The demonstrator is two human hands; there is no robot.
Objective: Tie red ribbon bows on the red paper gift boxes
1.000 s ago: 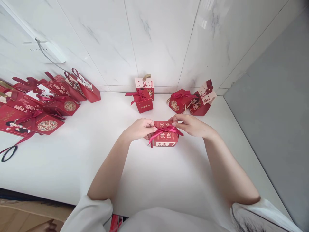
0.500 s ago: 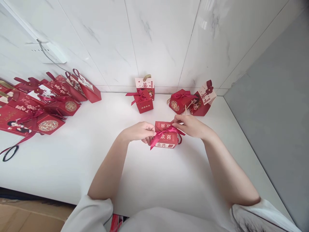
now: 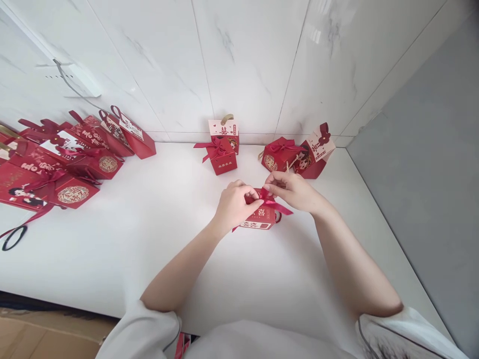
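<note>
Small bow-topped box (image 3: 224,164), red, on the white table (image 3: 149,234), near the marbled wall (image 3: 247,60). Lettered red box (image 3: 264,213) also on the table, nearer the wearer than the bow-topped box and a little to its right. Magenta ribbon (image 3: 281,208) over its top, one end trailing rightward. Left hand (image 3: 235,203), on the wearer's side of the bow-topped box: thumb and forefinger pinching the ribbon by the knot, hand hiding the lettered box's left part. Right hand (image 3: 294,191), nearer and right of the bow-topped box: thumb and fingertips gripping a raised bit of ribbon. Directly behind the bow-topped box, pale-topped box (image 3: 223,128); contact cannot be told. To its right, many-sided box (image 3: 277,159), then pale-flapped box (image 3: 321,147). Well to its left, cluster of red boxes (image 3: 78,192); dark loop (image 3: 15,238) nearer the wearer.
</note>
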